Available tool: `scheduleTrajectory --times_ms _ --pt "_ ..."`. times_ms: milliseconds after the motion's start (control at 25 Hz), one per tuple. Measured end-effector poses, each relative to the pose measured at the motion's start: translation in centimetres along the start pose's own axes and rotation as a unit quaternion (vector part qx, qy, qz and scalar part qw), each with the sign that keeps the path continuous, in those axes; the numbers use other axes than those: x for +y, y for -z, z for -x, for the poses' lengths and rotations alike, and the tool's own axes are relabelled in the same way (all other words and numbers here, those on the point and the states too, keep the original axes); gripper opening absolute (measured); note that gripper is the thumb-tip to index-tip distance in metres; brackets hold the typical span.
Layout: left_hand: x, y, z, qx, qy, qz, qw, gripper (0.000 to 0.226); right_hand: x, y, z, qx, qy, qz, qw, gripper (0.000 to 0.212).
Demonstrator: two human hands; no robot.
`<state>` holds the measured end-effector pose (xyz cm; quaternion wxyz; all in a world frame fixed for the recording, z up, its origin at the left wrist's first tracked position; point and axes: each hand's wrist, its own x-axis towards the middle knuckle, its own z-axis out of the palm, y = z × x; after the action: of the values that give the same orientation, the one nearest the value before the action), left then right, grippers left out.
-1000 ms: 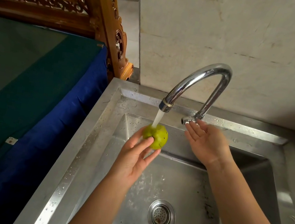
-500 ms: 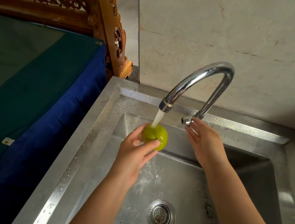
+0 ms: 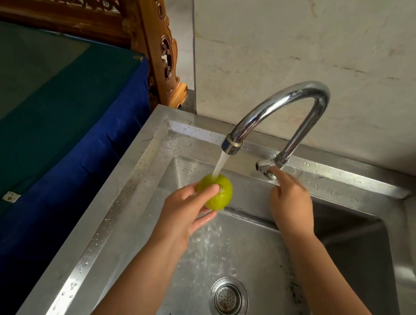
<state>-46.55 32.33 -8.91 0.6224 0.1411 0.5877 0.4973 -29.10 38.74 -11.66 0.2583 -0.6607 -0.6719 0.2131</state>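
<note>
My left hand (image 3: 183,208) holds a round green fruit (image 3: 219,195) over the steel sink (image 3: 115,197), thumb on its near side and fingers beneath. Water runs from the spout of the curved chrome tap (image 3: 281,106) onto the top of the fruit. My right hand (image 3: 289,205) is at the tap's small lever (image 3: 263,165). Its index finger reaches out and touches the lever while the other fingers are curled in.
A round drain strainer (image 3: 229,300) sits in the wet sink bottom. A surface draped in green and blue cloth (image 3: 44,134) lies to the left. A carved wooden frame (image 3: 150,29) stands behind it, and a pale wall rises behind the tap.
My right hand has gone from flat open fingers beside the lever to a pointing index finger on it. My left hand's thumb has come up onto the fruit.
</note>
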Motion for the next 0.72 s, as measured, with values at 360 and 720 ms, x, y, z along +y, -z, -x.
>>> scheduleTrajectory --times_ms 360,720 --pt "0.2 -0.9 1.1 0.019 0.112 0.134 0.984 0.023 0.9 0.5 3.6 -0.069 -0.044 -0.048 0.995 0.059" --pt "0.1 -3.8 9.5 -0.079 0.123 0.124 0.982 0.043 -4.0 8.6 10.5 -0.131 -0.050 -0.434 0.890 0.043"
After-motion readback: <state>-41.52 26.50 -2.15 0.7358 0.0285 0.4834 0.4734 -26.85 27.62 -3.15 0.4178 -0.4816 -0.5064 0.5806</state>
